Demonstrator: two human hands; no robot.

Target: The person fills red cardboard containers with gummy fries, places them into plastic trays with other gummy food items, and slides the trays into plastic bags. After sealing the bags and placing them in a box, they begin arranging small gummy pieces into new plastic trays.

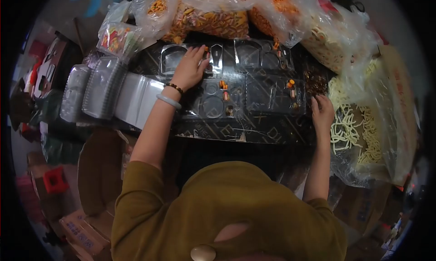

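Note:
Several clear compartment trays lie on a dark printed board [272, 127]. My left hand [190, 71] rests over the back-left tray [172, 61], fingers stretched out beside small orange and brown pieces. In the front-left tray [211, 99], orange pieces [223, 84], a pinkish striped piece and a dark bit line the right side. Similar pieces [291, 84] sit in the front-right tray [261, 99] and in the back-right tray [247, 54]. My right hand [323, 113] is at the near edge of a dark brown heap of small bits [315, 81]. Its fingers are curled, and their tips hide anything between them.
Open plastic bags of orange and mixed-colour pieces [211, 22] line the back. To the right, pale strands [345, 127] lie on plastic beside a cardboard flap [399, 93]. Stacked clear containers [105, 88] and white sheets [138, 99] stand left. A cardboard box [97, 170] is below.

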